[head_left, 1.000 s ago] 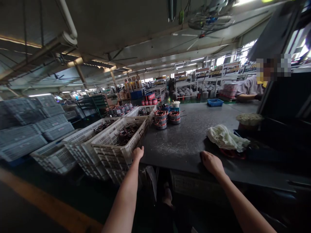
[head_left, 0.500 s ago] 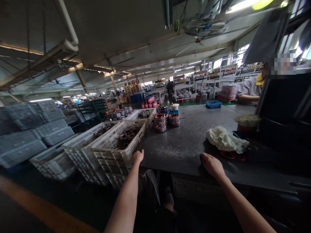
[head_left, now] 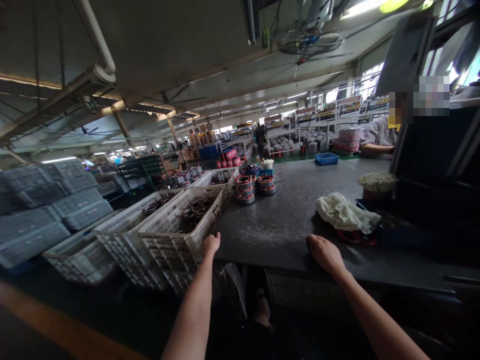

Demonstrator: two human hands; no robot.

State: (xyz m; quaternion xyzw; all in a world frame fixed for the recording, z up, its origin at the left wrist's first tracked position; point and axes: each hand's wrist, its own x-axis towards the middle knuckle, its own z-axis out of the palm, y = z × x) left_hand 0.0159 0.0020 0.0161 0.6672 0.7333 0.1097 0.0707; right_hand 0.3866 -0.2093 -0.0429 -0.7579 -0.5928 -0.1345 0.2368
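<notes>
My left hand [head_left: 212, 243] is at the near right corner of a white plastic crate [head_left: 165, 240], beside the table's edge. Its thumb points up and the hand looks closed, but the other fingers are hidden, so what it grips cannot be made out. Wound motor stators [head_left: 197, 210] with dark coils lie inside that crate. On the dark tabletop [head_left: 262, 240], near its front edge, rests my right hand [head_left: 325, 254] with fingers curled in. A small dark patch shows at its fingertips; I cannot tell what it is. A crumpled pale cloth [head_left: 343, 212] lies beyond that hand, over something red.
Stacked stators [head_left: 244, 189] with red-orange windings stand at the table's far left. A blue tray [head_left: 327, 158] sits near the back edge. More crates [head_left: 123, 225] line the left side, with grey boxes [head_left: 75, 197] beyond. A co-worker's sleeve [head_left: 375, 135] shows at right.
The view has shifted slightly, so the surroundings sit a little further left. Both hands keep nearly the same places and poses, and nothing has been picked up or let go.
</notes>
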